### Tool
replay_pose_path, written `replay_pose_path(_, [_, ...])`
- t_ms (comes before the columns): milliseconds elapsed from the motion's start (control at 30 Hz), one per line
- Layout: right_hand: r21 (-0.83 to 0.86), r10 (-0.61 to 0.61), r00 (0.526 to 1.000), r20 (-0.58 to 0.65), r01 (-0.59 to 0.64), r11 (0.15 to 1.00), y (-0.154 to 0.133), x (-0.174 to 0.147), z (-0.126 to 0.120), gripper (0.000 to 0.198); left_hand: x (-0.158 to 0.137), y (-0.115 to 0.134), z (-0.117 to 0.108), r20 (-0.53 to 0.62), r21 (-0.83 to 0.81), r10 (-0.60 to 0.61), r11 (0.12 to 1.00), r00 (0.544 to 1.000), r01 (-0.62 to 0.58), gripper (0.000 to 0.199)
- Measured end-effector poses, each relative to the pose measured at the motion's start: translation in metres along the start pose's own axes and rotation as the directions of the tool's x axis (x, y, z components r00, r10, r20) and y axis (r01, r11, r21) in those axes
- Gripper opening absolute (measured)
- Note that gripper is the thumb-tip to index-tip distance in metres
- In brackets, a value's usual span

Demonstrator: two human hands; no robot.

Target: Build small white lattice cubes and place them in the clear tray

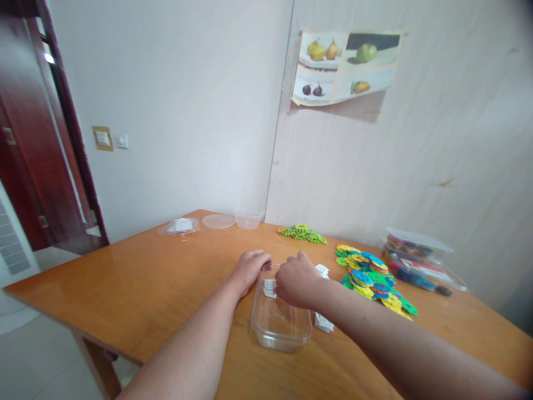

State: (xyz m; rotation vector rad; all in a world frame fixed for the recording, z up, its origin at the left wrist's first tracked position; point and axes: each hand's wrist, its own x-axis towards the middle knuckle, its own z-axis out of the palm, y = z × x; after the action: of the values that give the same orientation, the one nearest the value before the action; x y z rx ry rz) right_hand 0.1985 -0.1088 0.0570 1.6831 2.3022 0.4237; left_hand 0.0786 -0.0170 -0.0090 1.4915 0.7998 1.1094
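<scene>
A clear plastic container (281,333) sits lidless on the wooden table in front of me. My left hand (250,268) is closed at its far left corner, fingers on the rim. Over the container's far right part is my right hand (297,280), its fingers bent and pressed together; whatever they hold is hidden. Beside those fingers, a small white printed piece (270,288) shows in the container. More white printed pieces lie on the table right of the container, one group (323,322) near my right forearm and another (322,270) behind my right wrist.
Coloured notched discs (370,278) are heaped on the right, with clear boxes (416,258) of colourful items beyond. A green pile (302,234) lies by the wall. At the back left are a clear lid (179,226), a round lid (219,221) and a round tub (249,219).
</scene>
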Motion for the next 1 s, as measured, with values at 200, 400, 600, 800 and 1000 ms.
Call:
replay_pose_path(200, [0.017,0.025,1.0,0.005,-0.025,1.0,-0.0012,-0.0014,-0.004,0.033,0.0001,-0.0003,-0.0002,0.003,0.021,-0.002,1.0,1.0,0.002,0.018])
replay_pose_path(400, [0.053,0.05,0.998,-0.042,-0.048,0.997,-0.0038,-0.0039,-0.0071,0.032,0.0002,-0.0013,-0.0004,0.009,0.04,0.005,0.999,1.0,-0.006,0.018])
replay_pose_path(600, [0.087,0.045,0.993,-0.109,-0.035,0.996,-0.0073,-0.0038,-0.0074,0.03,0.0014,-0.0033,-0.0015,0.008,0.052,0.004,0.999,1.0,-0.004,0.017])
replay_pose_path(800, [0.099,0.063,0.995,-0.071,-0.056,0.994,-0.0071,-0.0016,-0.0052,0.028,0.0006,-0.0022,-0.0014,0.006,0.069,-0.001,0.998,1.0,0.001,0.016])
replay_pose_path(1000, [0.1,0.043,0.998,-0.054,-0.037,0.994,-0.0071,-0.0025,-0.0056,0.034,0.0016,-0.0036,-0.001,-0.007,0.073,0.007,0.997,1.0,-0.006,0.016])
